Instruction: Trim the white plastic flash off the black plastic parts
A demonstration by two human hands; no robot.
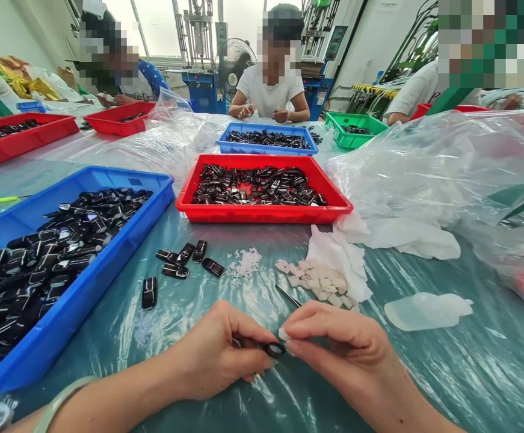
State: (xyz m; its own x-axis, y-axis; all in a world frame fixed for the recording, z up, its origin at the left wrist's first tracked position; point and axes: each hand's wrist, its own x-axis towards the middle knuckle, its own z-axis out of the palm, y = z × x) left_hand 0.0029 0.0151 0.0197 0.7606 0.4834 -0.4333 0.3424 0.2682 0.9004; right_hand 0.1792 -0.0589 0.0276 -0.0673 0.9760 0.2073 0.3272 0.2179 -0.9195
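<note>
My left hand (225, 352) is closed around a small black glossy part (274, 349), whose oval end with a pale centre sticks out past the thumb and forefinger. Just to its right, my right hand (347, 349) pinches a small whitish piece (283, 334) between thumb and fingertips, close to the oval end. A thin dark metal rod (289, 295) shows beyond the right fingers; whether it is held or lying there, I cannot tell. Ahead lie several black parts (175, 270), a heap of white flakes (244, 264) and a pile of cream-coloured square pieces (316, 279).
A blue tray (108, 273) of black parts stands at left, a red tray (266, 213) of them ahead. White cloth (340, 264), a translucent bottle (426, 311) and plastic sheeting (433, 174) lie at right. A person (271, 90) sits opposite behind another blue tray (268, 149).
</note>
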